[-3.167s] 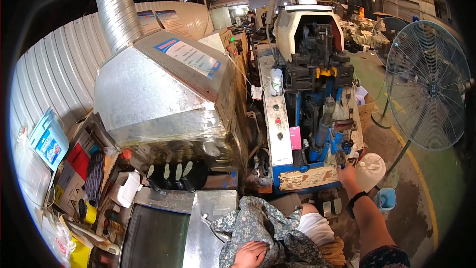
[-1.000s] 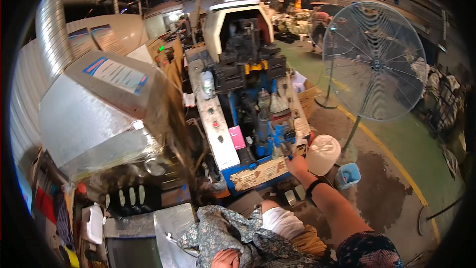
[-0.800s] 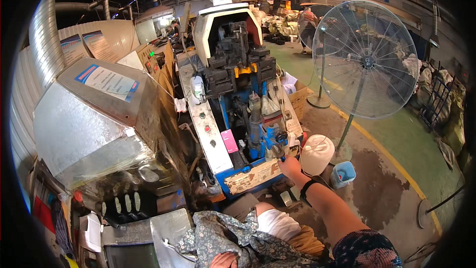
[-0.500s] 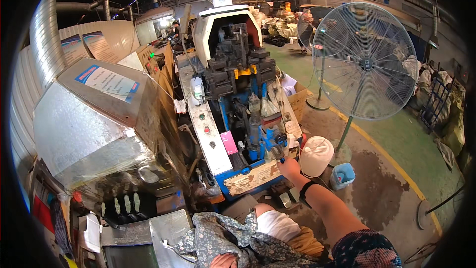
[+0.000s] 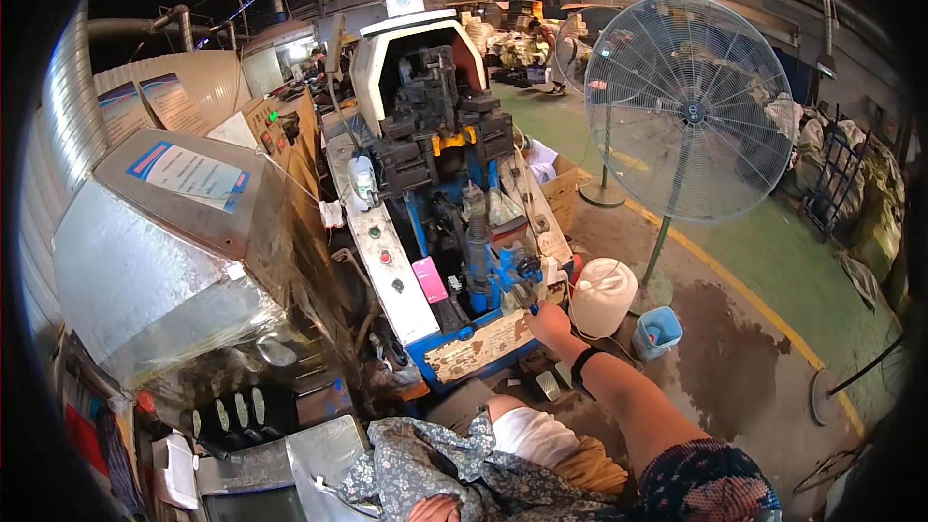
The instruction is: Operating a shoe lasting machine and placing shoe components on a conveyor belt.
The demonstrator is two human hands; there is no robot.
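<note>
My right hand (image 5: 549, 324) is at the near right corner of the press machine (image 5: 430, 101), which I use as my landmark. Its fingers look curled at the corner, but I cannot tell from here whether this grip is closed on anything. The blue lever fitting (image 5: 507, 276) sits just beyond the fingertips, inside the machine's right front. I judge its long axis slants from that corner back toward the machine's middle. Of my 2 hands, the right is clearly the nearer. Its forearm reaches up and leftward from the lower right, elbow nearly straight, a black band (image 5: 583, 358) at the wrist.

My left hand (image 5: 435, 510) lies on the floral cloth (image 5: 425, 459), well short of the machine's front. The lower edge cuts it off, so I cannot tell how that grip stands. Right of the machine are 1 white jug (image 5: 604, 300) and, farther out, 1 light-blue bucket (image 5: 657, 333).
</note>
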